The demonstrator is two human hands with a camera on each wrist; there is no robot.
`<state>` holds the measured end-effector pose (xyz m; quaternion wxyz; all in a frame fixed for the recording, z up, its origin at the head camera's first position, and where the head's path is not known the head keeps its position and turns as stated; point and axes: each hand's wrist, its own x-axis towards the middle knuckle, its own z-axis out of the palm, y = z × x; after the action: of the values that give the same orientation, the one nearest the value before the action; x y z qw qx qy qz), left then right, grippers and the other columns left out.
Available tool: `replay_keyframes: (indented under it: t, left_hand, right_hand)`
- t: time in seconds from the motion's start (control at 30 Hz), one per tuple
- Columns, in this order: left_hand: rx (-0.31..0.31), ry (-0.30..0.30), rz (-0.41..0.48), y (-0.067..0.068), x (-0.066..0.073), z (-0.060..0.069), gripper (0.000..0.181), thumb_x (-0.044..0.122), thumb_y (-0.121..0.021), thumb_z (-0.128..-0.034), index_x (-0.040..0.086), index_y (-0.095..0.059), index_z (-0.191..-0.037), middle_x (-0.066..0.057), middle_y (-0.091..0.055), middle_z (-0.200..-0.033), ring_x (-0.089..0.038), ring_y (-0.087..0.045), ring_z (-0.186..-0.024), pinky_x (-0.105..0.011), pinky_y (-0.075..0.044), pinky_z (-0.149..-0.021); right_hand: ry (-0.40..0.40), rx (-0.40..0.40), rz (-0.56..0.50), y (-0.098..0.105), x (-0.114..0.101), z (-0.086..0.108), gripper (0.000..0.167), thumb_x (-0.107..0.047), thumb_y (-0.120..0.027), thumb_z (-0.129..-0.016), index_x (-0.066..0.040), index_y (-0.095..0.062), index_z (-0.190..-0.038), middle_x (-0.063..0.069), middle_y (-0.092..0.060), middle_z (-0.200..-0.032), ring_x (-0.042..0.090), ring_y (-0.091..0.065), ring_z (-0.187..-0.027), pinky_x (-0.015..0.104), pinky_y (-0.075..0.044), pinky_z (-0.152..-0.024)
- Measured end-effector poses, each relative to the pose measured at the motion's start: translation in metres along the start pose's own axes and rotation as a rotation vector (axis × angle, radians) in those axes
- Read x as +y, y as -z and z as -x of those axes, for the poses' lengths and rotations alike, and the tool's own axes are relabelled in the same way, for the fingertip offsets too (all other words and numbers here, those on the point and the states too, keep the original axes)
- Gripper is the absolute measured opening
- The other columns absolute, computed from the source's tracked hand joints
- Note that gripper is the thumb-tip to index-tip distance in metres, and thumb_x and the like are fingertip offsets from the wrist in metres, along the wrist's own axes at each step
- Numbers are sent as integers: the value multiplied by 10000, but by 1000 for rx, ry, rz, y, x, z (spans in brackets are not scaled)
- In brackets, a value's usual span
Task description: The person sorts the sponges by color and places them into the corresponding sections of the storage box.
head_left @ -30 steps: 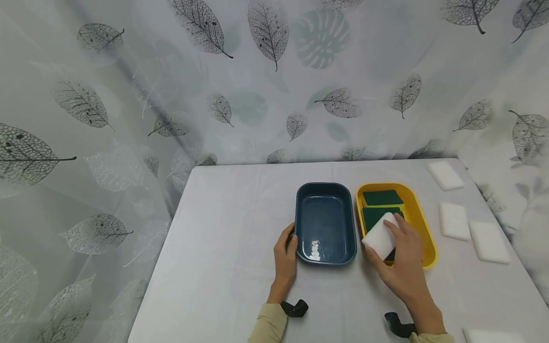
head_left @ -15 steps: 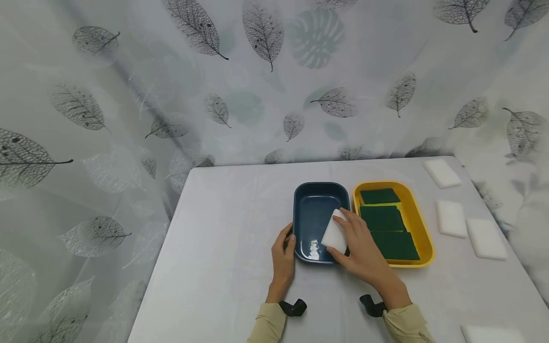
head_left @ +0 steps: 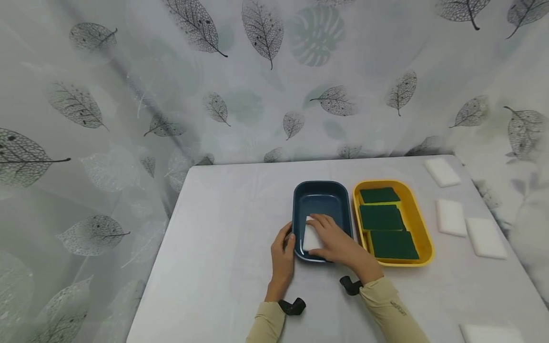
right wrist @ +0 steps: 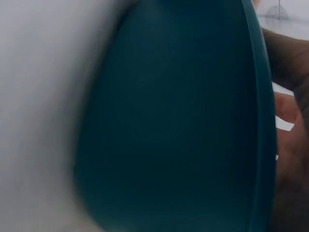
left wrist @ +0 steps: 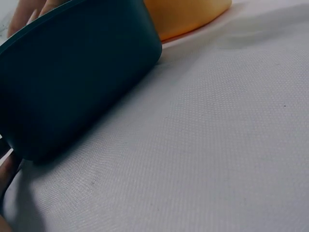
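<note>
In the head view, my right hand (head_left: 336, 241) reaches over the near part of a dark blue rectangular tray (head_left: 323, 186). Between its thumb and fingers it holds a white sponge (head_left: 311, 238) inside the tray, near the left wall. My left hand (head_left: 283, 255) rests against the outside of the tray's left wall, thumb and fingers apart. The left wrist view has the tray's outer wall (left wrist: 82, 72) standing on the cloth. Wall and rim of the tray (right wrist: 178, 116) fill much of the right wrist view, hiding the sponge there.
Close to the blue tray's right side stands a yellow tray (head_left: 422, 238) with green scouring pads (head_left: 381, 217) in it. Several more white sponges (head_left: 451, 217) lie along the table's right side. A leaf-patterned curtain (head_left: 257, 105) hangs behind the white-covered table (head_left: 231, 238).
My right hand has carried the white sponge leftward from over the yellow tray into the blue tray. The left hand has stayed at the blue tray's left side.
</note>
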<state>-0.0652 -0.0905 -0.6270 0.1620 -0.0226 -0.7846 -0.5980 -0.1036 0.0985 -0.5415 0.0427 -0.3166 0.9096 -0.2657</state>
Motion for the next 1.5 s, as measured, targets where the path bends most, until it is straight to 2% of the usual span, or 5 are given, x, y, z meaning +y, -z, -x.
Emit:
replay_keyframes:
  t: [0.43,0.87,1.13,1.27,1.5]
  left_hand:
    - [-11,-9,17,-4,4,0,393,207,-514,-1096,141,-586,-1477,-84,-656,-1441,-245,-695,-1229,-338,-569,-1013]
    - [2,-25,-5,-3,3,3,388,176,-516,-1091,158,-590,-1471,-98,-668,-1421,-239,-706,-1210,-312,-579,-986]
    - [6,-8,7,0,3,2,385,196,-524,-1092,160,-594,-1469,-69,-673,-1412,-210,-738,-1137,-331,-585,-979]
    - [5,4,-4,0,2,3,383,216,-529,-1094,174,-592,-1469,-46,-670,-1418,-196,-722,-1173,-337,-577,-1002]
    - [18,-3,-8,0,1,2,391,196,-520,-1093,158,-584,-1477,-76,-659,-1433,-229,-699,-1215,-345,-562,-1026]
  right_hand:
    - [-15,-129,-17,-9,-3,-8,683,-232,-897,-827,-26,-577,-1394,220,-455,-1589,437,-412,-1484,590,-431,-1159]
    - [-42,-165,-104,-12,-2,-4,601,-289,-787,-937,-60,-579,-1452,199,-418,-1638,453,-344,-1534,626,-382,-1186]
    - [-31,-73,-139,-11,-2,0,475,-281,-736,-979,-89,-636,-1401,170,-482,-1605,453,-382,-1516,634,-391,-1179]
    - [-76,61,-178,-7,-3,9,405,-260,-691,-1014,-105,-650,-1386,126,-579,-1526,362,-536,-1427,560,-466,-1142]
    - [-189,308,-326,15,-3,36,350,-155,-639,-1045,-90,-646,-1388,113,-699,-1362,293,-717,-1145,487,-598,-954]
